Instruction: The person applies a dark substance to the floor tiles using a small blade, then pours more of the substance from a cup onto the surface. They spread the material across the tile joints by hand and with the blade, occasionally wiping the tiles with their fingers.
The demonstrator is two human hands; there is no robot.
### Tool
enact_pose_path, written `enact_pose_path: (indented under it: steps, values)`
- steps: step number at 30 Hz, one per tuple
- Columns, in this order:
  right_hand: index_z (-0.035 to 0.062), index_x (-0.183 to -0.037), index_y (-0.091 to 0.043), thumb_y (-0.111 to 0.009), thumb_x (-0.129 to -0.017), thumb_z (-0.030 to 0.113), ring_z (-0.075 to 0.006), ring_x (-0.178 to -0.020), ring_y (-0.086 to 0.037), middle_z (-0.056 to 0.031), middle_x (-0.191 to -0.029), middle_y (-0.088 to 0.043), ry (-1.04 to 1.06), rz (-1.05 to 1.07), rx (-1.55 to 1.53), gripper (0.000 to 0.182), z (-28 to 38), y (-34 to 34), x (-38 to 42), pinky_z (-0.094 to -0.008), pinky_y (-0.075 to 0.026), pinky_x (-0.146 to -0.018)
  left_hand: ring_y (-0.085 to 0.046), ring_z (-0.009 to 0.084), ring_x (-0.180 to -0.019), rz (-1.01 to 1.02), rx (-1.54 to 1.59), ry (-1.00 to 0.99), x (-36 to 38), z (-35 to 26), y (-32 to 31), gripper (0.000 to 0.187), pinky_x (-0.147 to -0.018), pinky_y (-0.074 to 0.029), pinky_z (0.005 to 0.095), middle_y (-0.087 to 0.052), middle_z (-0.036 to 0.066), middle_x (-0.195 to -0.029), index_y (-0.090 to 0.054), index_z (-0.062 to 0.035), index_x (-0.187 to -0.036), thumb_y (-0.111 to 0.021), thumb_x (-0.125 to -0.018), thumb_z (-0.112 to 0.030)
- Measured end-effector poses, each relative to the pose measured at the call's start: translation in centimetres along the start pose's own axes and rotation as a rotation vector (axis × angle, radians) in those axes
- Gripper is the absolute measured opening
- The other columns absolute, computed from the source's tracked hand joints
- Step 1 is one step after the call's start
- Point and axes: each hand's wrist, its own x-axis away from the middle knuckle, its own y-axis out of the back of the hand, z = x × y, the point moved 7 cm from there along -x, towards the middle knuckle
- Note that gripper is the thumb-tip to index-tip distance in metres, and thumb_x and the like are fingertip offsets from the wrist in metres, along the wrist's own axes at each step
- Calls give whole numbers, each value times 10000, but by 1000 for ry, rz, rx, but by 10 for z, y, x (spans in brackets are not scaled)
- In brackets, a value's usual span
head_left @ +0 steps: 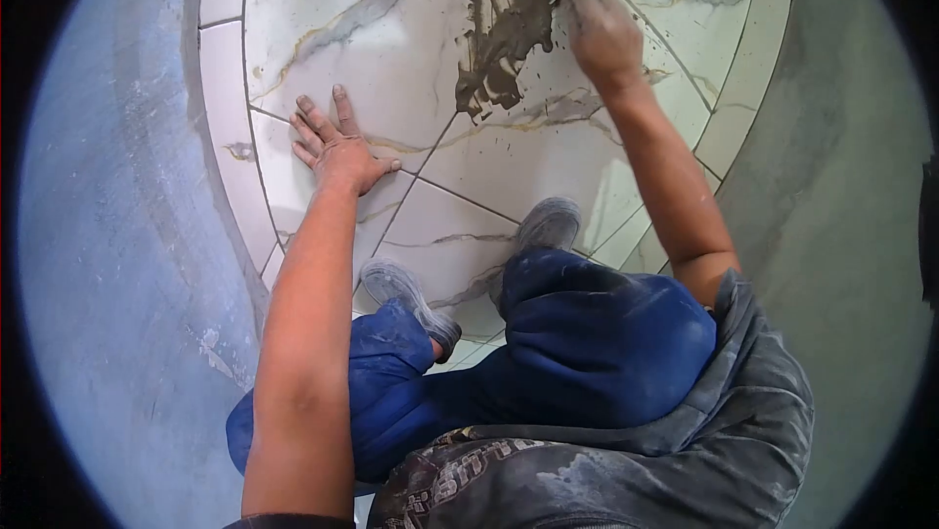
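My left hand (335,148) lies flat on a white marble-look floor tile (391,69), fingers spread, holding nothing. My right hand (602,32) is dusty grey and pressed down at the edge of a dark smear of wet grout (504,25) on the tiles. Its fingers are curled; whether something is under them I cannot tell. Dark grout lines (460,195) run between the tiles near both hands.
I crouch on the tiles in blue trousers (587,333) and grey shoes (406,289). Narrow border tiles (230,89) edge the tiled patch. Bare grey concrete floor (117,236) lies to the left and concrete (831,167) to the right.
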Motion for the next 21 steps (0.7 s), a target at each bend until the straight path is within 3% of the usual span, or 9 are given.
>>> enact_pose_path:
  steps: [5,7,12,14,21]
  values:
    - [90,-1056,-693,-614,-793,53,-280,-717,-637,-72,-825,-631,112,54,-114,277,65,3,43,-371,-538,-663,202,521,-1452,0,-1,0,2,-1,0,1426,-1156,-14,658,289,313,-1553,227,-213,-1551,-854,-677,-530]
    - [91,-1098,-696,-630,-853,42,-265,-731,-653,-65,-877,-669,130,92,-174,258,76,3,47,-366,-551,-643,199,520,-1453,-5,-5,10,1,-1,3,1426,-1157,-16,657,287,312,-1555,228,-213,-1550,-854,-678,-529]
    - [106,-1117,-696,-625,-824,0,-271,-758,-665,-70,-893,-675,20,-24,-120,320,40,5,22,-358,-559,-666,190,526,-1453,-16,4,-3,4,-1,3,1421,-1156,-31,663,288,311,-1555,237,-215,-1547,-847,-685,-537]
    - [100,-1040,-685,-637,-804,49,-256,-761,-638,-57,-838,-627,148,5,-160,246,50,-2,27,-369,-528,-677,192,526,-1453,-16,-9,-4,3,-2,3,1419,-1155,-31,664,288,311,-1555,236,-215,-1547,-845,-687,-538]
    - [117,-1051,-676,-589,-793,49,-241,-899,-640,-36,-941,-659,234,283,-305,280,86,14,67,-364,-518,-794,198,529,-1450,-14,-6,-6,3,-1,2,1421,-1152,-26,667,285,317,-1554,239,-220,-1546,-843,-684,-546]
